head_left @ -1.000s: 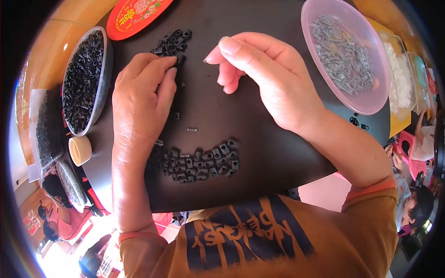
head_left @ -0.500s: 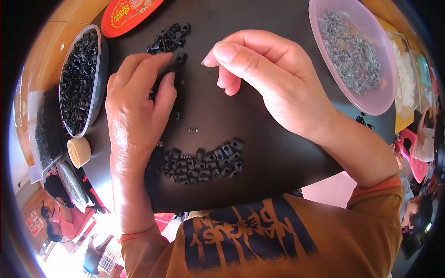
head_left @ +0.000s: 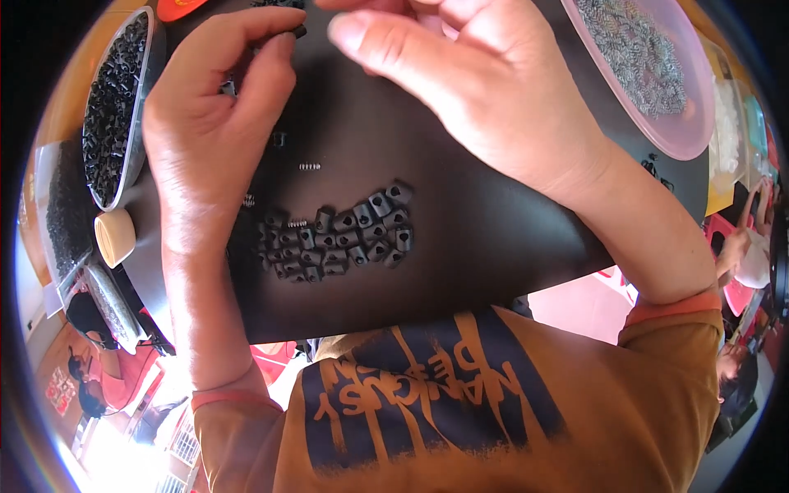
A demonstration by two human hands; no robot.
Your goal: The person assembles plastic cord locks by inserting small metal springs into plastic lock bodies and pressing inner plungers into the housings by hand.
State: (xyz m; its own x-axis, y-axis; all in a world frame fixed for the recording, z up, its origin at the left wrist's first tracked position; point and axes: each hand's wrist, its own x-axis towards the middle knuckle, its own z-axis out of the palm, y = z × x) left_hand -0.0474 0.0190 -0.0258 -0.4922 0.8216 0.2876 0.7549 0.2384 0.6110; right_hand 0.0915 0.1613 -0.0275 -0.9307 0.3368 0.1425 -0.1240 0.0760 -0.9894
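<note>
Near the top edge, my left hand (head_left: 209,107) pinches a small black plastic part (head_left: 299,32) between thumb and forefinger. Opposite it, my right hand (head_left: 468,90) is curled with the thumb close to the forefinger; the upper frame edge cuts off part of the fingers, and anything between them is hidden. Below the hands, a cluster of short black hollow parts (head_left: 349,238) lies on the dark table (head_left: 460,255). One small metal spring (head_left: 310,167) rests between my hands and that cluster, and another spring (head_left: 297,223) lies at the cluster's upper edge.
A clear tub (head_left: 119,107) of black parts stands left, with a beige cup-like roll (head_left: 115,237) below it. At right sits a pinkish bowl (head_left: 694,123) full of springs. Several small black pieces (head_left: 653,168) lie near my right forearm. A red tray (head_left: 177,8) shows at the top.
Both hands have moved up in the picture and come closer together. The view has shifted, so the table's contents appear higher and further left. The pile of black parts at the top is mostly out of view.
</note>
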